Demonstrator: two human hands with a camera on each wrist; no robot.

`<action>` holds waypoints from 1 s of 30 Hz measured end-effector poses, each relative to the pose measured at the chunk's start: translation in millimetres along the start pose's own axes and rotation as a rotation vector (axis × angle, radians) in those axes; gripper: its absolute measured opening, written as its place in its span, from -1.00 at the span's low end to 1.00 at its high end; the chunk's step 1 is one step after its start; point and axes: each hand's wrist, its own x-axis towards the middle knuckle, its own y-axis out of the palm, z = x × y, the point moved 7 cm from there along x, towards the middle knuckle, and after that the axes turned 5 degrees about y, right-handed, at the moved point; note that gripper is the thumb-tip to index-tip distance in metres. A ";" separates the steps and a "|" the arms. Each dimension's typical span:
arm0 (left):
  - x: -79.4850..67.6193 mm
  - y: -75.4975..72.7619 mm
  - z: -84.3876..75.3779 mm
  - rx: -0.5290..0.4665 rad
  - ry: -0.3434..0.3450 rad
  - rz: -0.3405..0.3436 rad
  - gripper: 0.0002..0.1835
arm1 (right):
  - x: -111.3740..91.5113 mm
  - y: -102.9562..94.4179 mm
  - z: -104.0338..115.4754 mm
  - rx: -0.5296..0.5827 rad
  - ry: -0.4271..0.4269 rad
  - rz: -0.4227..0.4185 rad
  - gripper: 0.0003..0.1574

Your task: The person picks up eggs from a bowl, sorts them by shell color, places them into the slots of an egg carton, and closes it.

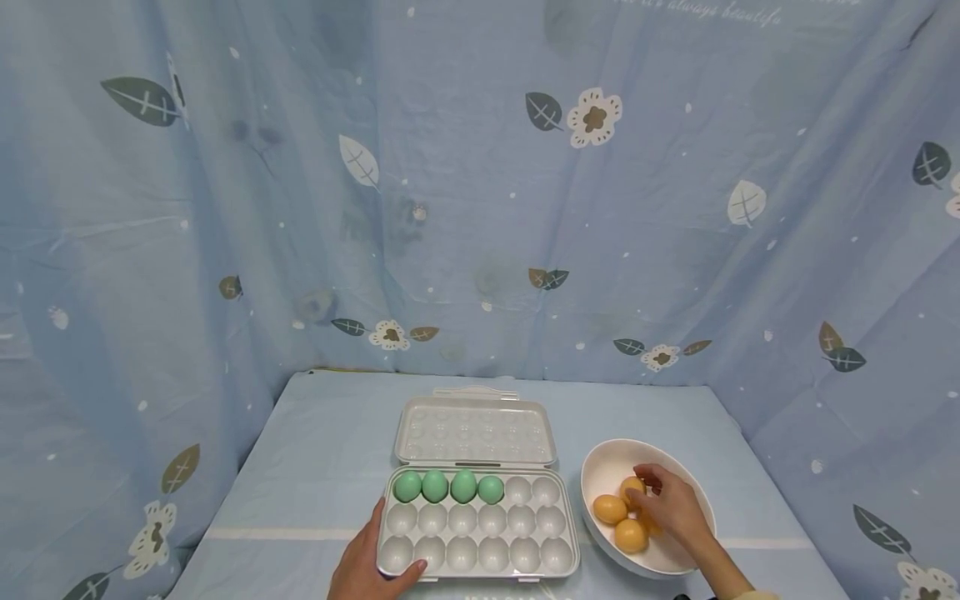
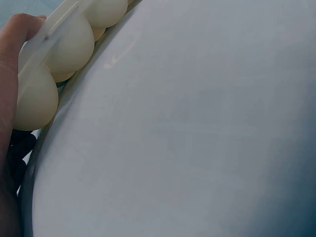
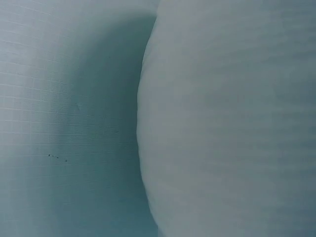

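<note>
A clear plastic egg tray [image 1: 477, 575] lies with its lid [image 1: 476, 408] folded back behind it. Several green eggs [image 1: 463, 487] fill the left part of its back row. My left hand [image 1: 367, 567] grips the tray's front left corner, thumb over the front edge and fingers along the left side. In the left wrist view, the thumb [image 2: 22, 34] lies at the rim above the rounded cups [image 2: 37, 101]. My right hand [image 1: 671, 504] reaches into a white bowl [image 1: 701, 500] and pinches an orange egg [image 1: 630, 487]. Other orange eggs [image 1: 632, 536] lie beside it.
A light blue cloth covers the table [image 1: 330, 450]. Behind and at both sides hangs a blue patterned curtain [image 1: 480, 208]. The bowl stands close to the tray's right side. The right wrist view holds only a pale surface [image 3: 222, 118] and bluish cloth.
</note>
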 end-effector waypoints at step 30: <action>0.5 1.3 1.0 -0.001 -0.006 0.008 0.39 | 9.0 11.4 -11.8 -0.052 0.090 0.075 -0.16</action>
